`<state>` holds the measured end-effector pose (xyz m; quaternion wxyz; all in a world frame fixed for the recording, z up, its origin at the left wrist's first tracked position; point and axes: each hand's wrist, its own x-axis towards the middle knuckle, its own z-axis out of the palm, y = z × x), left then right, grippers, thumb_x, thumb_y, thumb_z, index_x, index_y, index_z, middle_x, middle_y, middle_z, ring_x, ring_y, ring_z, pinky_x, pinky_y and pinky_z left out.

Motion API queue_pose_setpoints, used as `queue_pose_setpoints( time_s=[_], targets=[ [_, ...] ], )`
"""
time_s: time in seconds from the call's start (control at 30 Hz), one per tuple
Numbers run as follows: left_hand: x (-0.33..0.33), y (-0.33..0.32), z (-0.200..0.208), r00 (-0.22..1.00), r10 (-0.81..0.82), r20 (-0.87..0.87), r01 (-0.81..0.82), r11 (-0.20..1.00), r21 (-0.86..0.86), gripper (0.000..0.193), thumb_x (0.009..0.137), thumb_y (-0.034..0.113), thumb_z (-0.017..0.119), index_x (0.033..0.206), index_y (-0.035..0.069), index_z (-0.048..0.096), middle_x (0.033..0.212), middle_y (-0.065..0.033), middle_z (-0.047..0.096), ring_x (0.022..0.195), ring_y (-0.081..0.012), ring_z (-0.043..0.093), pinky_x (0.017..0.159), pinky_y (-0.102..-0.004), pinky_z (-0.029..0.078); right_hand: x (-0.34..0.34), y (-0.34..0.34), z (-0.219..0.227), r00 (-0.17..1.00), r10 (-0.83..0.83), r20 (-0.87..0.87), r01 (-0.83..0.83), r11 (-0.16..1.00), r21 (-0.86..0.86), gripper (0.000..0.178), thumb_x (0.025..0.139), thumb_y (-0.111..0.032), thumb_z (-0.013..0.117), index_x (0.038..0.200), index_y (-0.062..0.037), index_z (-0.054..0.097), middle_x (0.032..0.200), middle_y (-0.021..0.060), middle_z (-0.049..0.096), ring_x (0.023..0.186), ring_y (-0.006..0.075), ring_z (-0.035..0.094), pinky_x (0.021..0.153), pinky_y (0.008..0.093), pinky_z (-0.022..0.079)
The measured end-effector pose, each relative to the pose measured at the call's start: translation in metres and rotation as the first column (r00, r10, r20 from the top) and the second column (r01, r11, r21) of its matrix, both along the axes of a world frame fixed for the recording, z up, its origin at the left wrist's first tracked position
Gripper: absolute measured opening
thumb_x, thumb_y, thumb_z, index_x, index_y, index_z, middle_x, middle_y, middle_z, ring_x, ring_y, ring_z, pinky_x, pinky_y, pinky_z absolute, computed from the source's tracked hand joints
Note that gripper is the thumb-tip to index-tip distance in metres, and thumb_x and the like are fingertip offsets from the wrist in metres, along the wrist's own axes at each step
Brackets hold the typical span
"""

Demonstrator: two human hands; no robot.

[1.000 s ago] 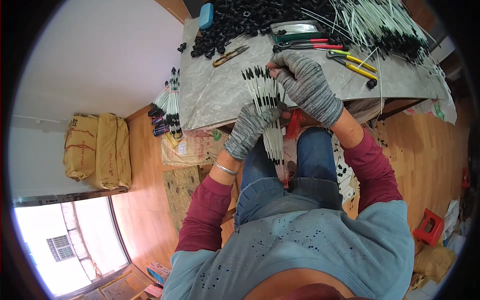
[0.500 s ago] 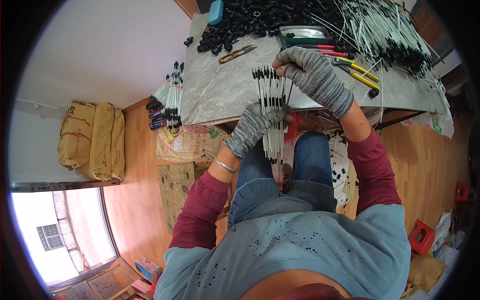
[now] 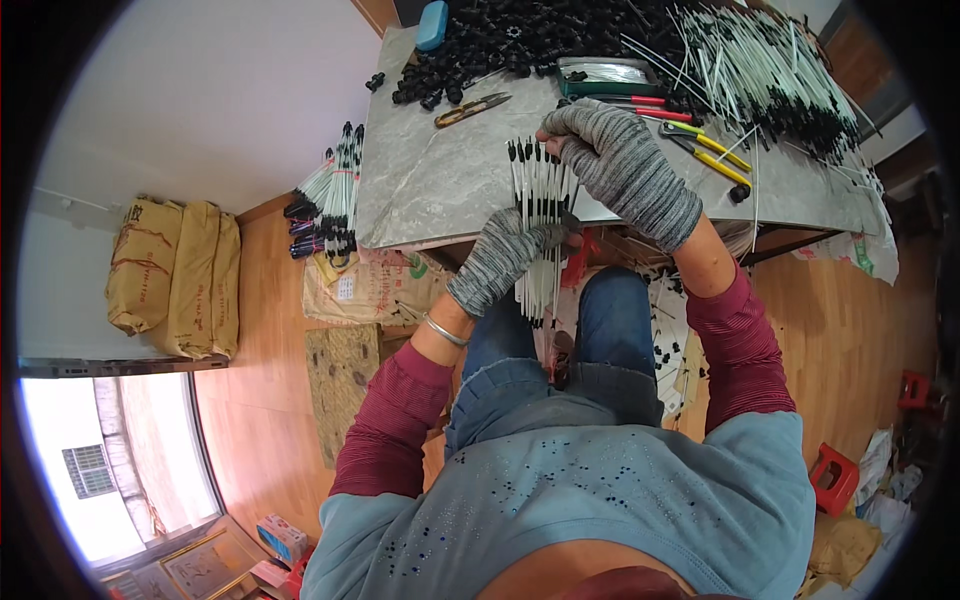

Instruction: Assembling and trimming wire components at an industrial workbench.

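Observation:
My left hand (image 3: pixel 508 252), in a grey striped fingerless glove, is closed round a fanned bundle of thin white sticks with black tips (image 3: pixel 540 285). The bundle stands upright over my lap, at the table's front edge. In a matching glove, my right hand (image 3: pixel 618 165) reaches in from the right, its fingertips pinched together at the black upper tips. What lies between those fingertips is too small and hidden to name. Pliers with yellow handles (image 3: pixel 722 165) and red-handled tools (image 3: pixel 650 112) lie just past my right hand.
The grey marble-patterned table (image 3: pixel 430 190) carries a heap of small black parts (image 3: pixel 520 45), a pile of white sticks (image 3: pixel 765 70), a green tray (image 3: pixel 605 75), thread snips (image 3: pixel 472 109) and a blue box (image 3: pixel 431 25). Tied stick bundles (image 3: pixel 340 190) stand left of it. Brown sacks (image 3: pixel 170 270) lean by the wall.
The whole view has shifted slightly. My right fingertips have moved a little left along the bundle's black tips. My left hand keeps its hold on the sticks.

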<state>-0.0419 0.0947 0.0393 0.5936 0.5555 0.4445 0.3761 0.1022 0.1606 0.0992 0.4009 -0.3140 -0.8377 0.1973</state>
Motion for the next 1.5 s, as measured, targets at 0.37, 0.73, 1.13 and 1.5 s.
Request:
queue_pose_setpoints(
  time_s=[0.37,0.73,1.13,1.5],
  targets=[
    [0.001,0.0,-0.004,0.993,0.023,0.117,-0.017,0.998,-0.056,0.021,0.075,0.011,0.054,0.092,-0.001,0.055,0.075,-0.0079,0.061,0.067,-0.0114,0.057,0.06,-0.0231,0.046,-0.001,-0.002,0.002,0.997,-0.039,0.074,0.031,0.993,0.11,0.013,0.072,-0.009,0.052,0.082,-0.0008,0.056,0.075,0.0129,0.054,0.072,0.0262,0.053,0.066,0.0311,0.043],
    [-0.002,0.001,-0.003,0.989,-0.016,0.144,0.03,0.995,-0.097,0.022,0.075,0.013,0.054,0.092,-0.001,0.055,0.077,-0.0081,0.061,0.071,-0.0123,0.057,0.063,-0.0232,0.045,0.0,0.003,-0.004,0.994,0.082,-0.069,-0.085,0.996,-0.037,0.015,0.072,-0.011,0.053,0.083,-0.0017,0.056,0.074,0.0102,0.054,0.071,0.0218,0.053,0.067,0.0293,0.043],
    [-0.006,0.002,0.001,0.997,-0.055,0.053,0.054,0.998,0.02,0.023,0.074,0.02,0.055,0.089,0.002,0.057,0.075,-0.0058,0.06,0.066,-0.0116,0.055,0.06,-0.0247,0.044,0.002,0.01,-0.007,0.979,0.166,-0.121,-0.176,0.981,-0.078,0.015,0.073,-0.011,0.053,0.085,-0.0021,0.057,0.077,0.0087,0.057,0.072,0.0181,0.055,0.067,0.0269,0.043],
    [-0.012,0.003,0.004,0.993,-0.119,-0.012,0.12,0.983,0.136,0.024,0.073,0.02,0.056,0.089,0.003,0.057,0.075,-0.0066,0.06,0.067,-0.0137,0.056,0.06,-0.0251,0.044,-0.004,0.005,-0.004,0.971,0.153,-0.181,-0.193,0.953,-0.234,0.015,0.074,-0.009,0.052,0.086,-0.0011,0.056,0.075,0.008,0.057,0.072,0.0142,0.056,0.067,0.0239,0.044]
  ],
)
